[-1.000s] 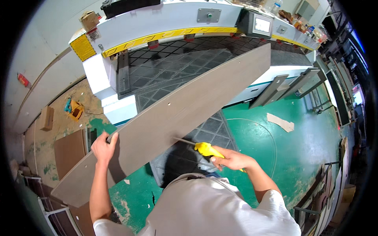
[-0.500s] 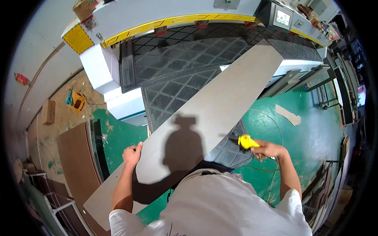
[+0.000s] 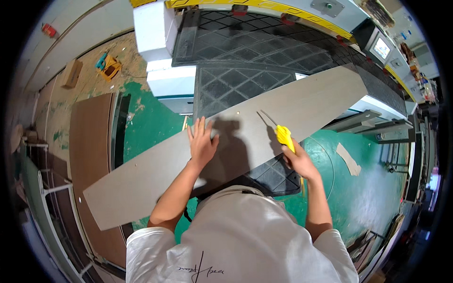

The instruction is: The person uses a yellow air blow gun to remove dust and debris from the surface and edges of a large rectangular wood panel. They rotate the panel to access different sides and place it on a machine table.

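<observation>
A long grey-beige panel (image 3: 302, 101) lies slantwise in front of me, from the lower left up to the far right, across the machine's black bed. My left hand (image 3: 203, 145) is flat on the panel near its far edge, its fingers spread. In my right hand (image 3: 299, 160) is a yellow air blow gun (image 3: 284, 137), gripped by its handle. The thin metal nozzle points up and left, over the middle of the panel. Its trigger is hidden by my fingers. Small round marks dot the panel, and my shadow falls across it.
Behind the panel stands a white machine with a black gridded bed (image 3: 245, 85) and a yellow guard strip (image 3: 264, 4). A screen (image 3: 381, 48) is mounted at its right. Brown boards (image 3: 89, 165) lean at left. A thin hose (image 3: 333, 170) curves over the green floor.
My right hand has brought the air blow gun from beside the panel to above it. My left hand has moved from the panel's edge onto its face. The panel has turned flatter across the view.
</observation>
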`<state>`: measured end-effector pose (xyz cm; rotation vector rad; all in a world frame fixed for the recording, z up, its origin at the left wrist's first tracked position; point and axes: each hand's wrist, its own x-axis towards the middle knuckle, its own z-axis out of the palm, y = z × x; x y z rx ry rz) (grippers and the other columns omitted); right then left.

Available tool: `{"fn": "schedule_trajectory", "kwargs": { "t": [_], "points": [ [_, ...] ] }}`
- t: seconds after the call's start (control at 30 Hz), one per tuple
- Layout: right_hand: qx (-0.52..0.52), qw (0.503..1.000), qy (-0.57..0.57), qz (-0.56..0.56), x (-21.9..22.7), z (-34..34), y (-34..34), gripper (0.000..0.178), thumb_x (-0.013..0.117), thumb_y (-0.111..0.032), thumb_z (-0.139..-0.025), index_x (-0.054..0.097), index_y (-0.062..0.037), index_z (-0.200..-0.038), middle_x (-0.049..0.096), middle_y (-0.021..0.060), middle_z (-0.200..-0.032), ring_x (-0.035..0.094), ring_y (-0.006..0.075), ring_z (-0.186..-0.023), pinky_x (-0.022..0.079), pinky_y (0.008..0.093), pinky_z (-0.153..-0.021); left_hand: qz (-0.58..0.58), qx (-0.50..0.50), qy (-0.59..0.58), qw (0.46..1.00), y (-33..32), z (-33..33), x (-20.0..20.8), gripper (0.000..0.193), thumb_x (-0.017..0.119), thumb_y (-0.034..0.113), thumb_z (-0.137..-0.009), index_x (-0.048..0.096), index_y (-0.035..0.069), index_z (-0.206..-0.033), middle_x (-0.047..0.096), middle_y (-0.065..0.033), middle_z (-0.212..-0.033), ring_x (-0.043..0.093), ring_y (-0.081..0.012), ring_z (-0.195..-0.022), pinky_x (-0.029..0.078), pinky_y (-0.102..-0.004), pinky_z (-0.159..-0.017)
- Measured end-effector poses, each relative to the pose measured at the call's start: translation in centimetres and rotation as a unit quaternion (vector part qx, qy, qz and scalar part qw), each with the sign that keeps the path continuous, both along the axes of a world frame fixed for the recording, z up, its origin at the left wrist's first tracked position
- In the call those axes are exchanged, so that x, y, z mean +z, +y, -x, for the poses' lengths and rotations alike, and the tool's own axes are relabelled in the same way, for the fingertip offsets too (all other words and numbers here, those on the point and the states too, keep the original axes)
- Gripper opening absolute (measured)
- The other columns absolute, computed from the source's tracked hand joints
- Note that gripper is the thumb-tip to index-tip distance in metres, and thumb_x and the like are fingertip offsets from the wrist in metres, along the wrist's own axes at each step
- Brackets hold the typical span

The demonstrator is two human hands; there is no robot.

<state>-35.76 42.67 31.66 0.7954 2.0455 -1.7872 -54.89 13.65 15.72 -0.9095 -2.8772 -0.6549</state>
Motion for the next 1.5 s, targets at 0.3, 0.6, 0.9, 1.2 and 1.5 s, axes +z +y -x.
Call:
{"fn": "schedule_trajectory", "kwargs": {
  "t": [0.3,0.6,0.9,1.2,1.5],
  "points": [
    [0.194,0.981,-0.025,0.0,-2.5,4.6,-5.6,0.037,0.056,-0.028,-0.107,0.056,-0.0058,-0.137,0.055,-0.0023,-0.076,0.051,0.0089,-0.06,0.044,0.0267,-0.054,0.097,0.291,-0.051,0.95,-15.4,-2.0,-0.6,0.074,0.048,0.052,-0.103,0.037,0.005,-0.159,0.026,-0.015,-0.17,0.017,-0.0311,-0.159,0.008,-0.0586,-0.127],
    [0.317,0.938,-0.111,0.089,-4.6,6.9,-20.8,0.039,0.059,-0.03,-0.108,0.054,-0.0071,-0.139,0.058,-0.0009,-0.085,0.048,0.0083,-0.063,0.042,0.026,-0.057,0.122,0.554,-0.046,0.823,-41.8,-9.8,-0.6,0.072,0.045,0.055,-0.103,0.039,0.011,-0.16,0.027,-0.0133,-0.17,0.019,-0.0304,-0.159,0.009,-0.0581,-0.127],
    [0.52,0.838,-0.143,0.078,-2.4,13.0,-48.1,0.052,0.059,-0.03,-0.107,0.045,-0.0054,-0.151,0.056,-0.0012,-0.08,0.052,0.008,-0.068,0.042,0.0257,-0.06,0.071,0.718,-0.021,0.692,-70.0,-14.9,-2.8,0.067,0.042,0.055,-0.104,0.047,0.01,-0.155,0.032,-0.0161,-0.168,0.023,-0.0318,-0.157,0.016,-0.0554,-0.127],
    [0.707,0.698,0.109,0.016,-3.0,16.8,-74.3,0.042,0.052,-0.036,-0.108,0.05,-0.0025,-0.133,0.07,0.0201,-0.101,0.069,0.0353,-0.091,0.051,0.045,-0.081,-0.138,0.75,0.07,0.643,-76.3,-14.6,-2.1,0.039,0.043,0.033,-0.11,0.064,0.011,-0.134,0.074,-0.0178,-0.119,0.069,-0.0424,-0.106,0.054,-0.0488,-0.091],
    [0.662,0.747,0.05,-0.032,-6.7,21.9,-78.2,0.046,0.052,-0.036,-0.106,0.05,0.0015,-0.133,0.07,0.0321,-0.102,0.069,0.0503,-0.099,0.051,0.0561,-0.085,0.054,0.634,0.042,0.77,-70.1,-13.4,-0.9,0.049,0.056,0.025,-0.102,0.052,0.002,-0.145,0.056,-0.0185,-0.147,0.049,-0.0334,-0.139,0.023,-0.0601,-0.122]
  ]
}}
